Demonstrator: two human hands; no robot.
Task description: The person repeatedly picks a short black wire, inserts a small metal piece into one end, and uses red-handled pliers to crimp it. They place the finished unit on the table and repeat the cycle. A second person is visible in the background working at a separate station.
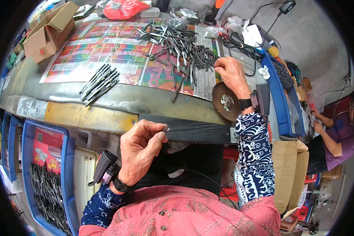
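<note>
My left hand (141, 148) is above the near edge of the table, thumb and forefinger pinched on a small dark metal piece (166, 128). Most of that piece is covered by the fingertips. Farther right, my right hand (232, 74) reaches over a round brown bowl (217, 98), its fingers drawn together beside the heap of black strips (203, 56). What they hold, if anything, I cannot make out. Small silvery metal parts (227, 102) lie in the bowl. A neat row of slim black rods (101, 84) rests on the table to the left.
Printed colourful sheets (106, 49) cover part of the table (145, 100). An open cardboard box (47, 33) and a red plastic bag (125, 8) stand at the back. A blue bin (69, 173) of black rods is lower left, another blue bin (281, 94) right. A person (336, 135) works at far right.
</note>
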